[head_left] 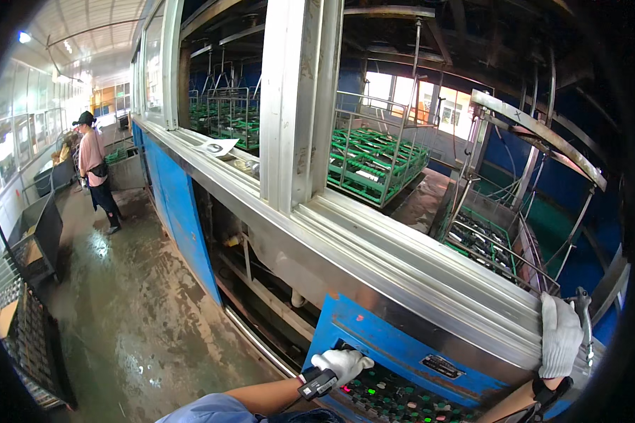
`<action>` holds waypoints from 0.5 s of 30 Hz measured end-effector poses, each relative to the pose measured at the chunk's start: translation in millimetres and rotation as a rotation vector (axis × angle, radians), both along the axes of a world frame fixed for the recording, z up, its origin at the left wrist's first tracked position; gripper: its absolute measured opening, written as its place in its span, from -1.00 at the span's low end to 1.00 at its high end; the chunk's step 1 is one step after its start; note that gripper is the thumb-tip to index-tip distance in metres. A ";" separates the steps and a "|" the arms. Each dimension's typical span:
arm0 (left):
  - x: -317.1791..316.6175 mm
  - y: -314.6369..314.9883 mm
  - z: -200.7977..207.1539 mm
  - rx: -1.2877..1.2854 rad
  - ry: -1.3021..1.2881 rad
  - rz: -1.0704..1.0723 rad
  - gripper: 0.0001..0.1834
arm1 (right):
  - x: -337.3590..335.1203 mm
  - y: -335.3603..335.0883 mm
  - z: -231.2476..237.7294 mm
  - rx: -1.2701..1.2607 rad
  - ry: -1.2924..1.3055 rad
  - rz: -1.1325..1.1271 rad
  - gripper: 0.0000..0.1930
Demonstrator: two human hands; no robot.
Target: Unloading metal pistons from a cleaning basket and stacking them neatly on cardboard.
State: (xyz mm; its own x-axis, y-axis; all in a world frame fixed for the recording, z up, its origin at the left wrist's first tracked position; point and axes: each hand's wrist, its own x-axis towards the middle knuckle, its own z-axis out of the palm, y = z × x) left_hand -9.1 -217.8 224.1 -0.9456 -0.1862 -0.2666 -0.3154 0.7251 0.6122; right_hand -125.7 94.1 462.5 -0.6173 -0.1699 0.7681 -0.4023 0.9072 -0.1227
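Note:
My left hand (342,365), in a white knit glove with a black device strapped at the wrist, is at the upper edge of a dark control panel (395,396) with coloured buttons, some lit red and green. Its fingers are curled and partly hidden; what they grip, if anything, does not show. My right hand (560,335), gloved alike, lies with fingers stretched out on the metal ledge (466,310) at the right. Close beside it stands a curved metal handle (583,310). The panel is set in a blue metal housing (381,331) with a small nameplate (442,366).
Beyond the ledge, green racks (374,158) hang in metal frames, and another loaded rack (476,243) sits lower right. A metal post (289,106) rises from the ledge. Left, a person (93,162) stands on the wet floor (127,303), near dark bins (39,233) and stacked trays (25,345).

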 end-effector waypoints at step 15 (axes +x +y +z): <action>5.3 7.3 -0.8 0.424 0.112 0.101 -0.59 | 7.3 -10.5 4.5 -0.048 0.041 0.006 -0.74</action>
State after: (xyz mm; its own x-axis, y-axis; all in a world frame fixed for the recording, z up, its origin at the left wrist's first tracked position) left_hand -3.8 -210.5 223.2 -0.9558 -0.1754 -0.2359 -0.2862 0.3720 0.8830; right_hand -118.3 83.6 467.0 -0.5840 -0.1360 0.8002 -0.4137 0.8981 -0.1492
